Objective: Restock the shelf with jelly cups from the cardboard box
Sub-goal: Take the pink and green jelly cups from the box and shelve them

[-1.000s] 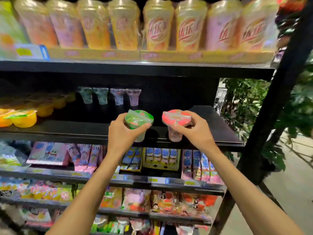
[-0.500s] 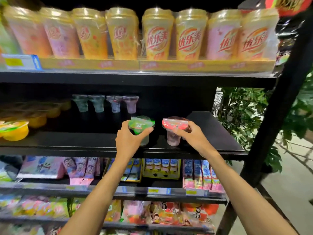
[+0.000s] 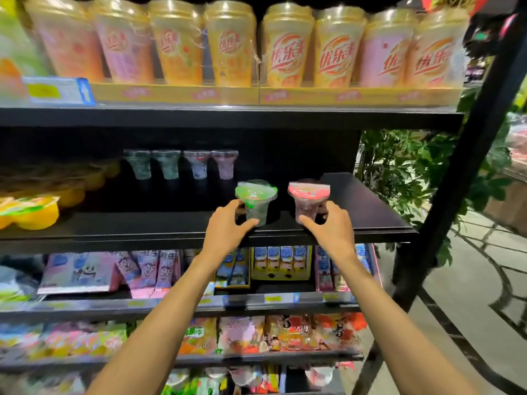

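L hand (image 3: 225, 228) grips green-lid cup (image 3: 256, 208), R hand (image 3: 333, 228) red-lid cup (image 3: 306, 205); both prob. shelved.

Top shelf: you can read the brand 优乐美, white characters on a red swoosh, on the tall yellow cups (image 3: 288, 52). Lower packets (image 3: 281, 258) and price tags (image 3: 272, 298): too blurred to read.

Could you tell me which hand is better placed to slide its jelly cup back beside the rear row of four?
Probably left. The left hand holds the green-lidded cup, which stands nearer the back row's right end than the right hand's pink-lidded cup.
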